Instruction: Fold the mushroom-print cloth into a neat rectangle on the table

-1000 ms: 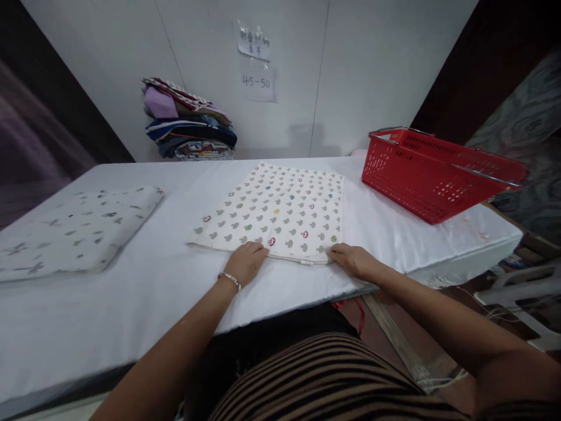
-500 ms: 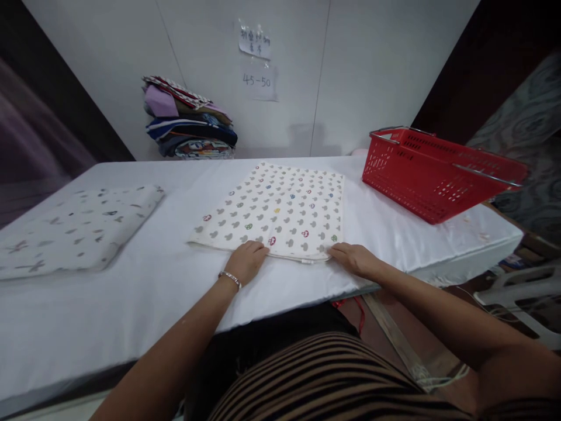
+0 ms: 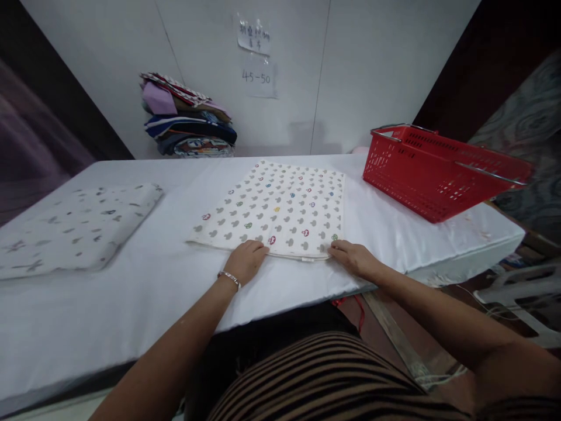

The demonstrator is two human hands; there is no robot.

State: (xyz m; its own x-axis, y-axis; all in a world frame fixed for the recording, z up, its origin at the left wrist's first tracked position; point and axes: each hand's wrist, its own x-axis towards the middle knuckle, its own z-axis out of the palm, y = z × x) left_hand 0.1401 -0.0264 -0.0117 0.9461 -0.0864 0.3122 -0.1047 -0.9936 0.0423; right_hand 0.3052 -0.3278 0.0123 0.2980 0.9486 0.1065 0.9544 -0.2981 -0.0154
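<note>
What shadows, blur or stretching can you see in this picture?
Head view: a soft shadow on the wall, the basket stretched-looking and blurred at its right end; same view: smeared writing on the upper sign, fairly clear print on the mushroom cloth.

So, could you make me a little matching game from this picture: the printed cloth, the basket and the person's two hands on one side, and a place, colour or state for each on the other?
Things:
1. Mushroom-print cloth
2. Basket
3. Left hand
4. Right hand

Descriptions:
A. Has a bracelet at its wrist
B. Spread flat on the white table
C. At the near right corner of the mushroom-print cloth
D. Red, with holes in its sides

Right pairs: 1-B, 2-D, 3-A, 4-C
</note>
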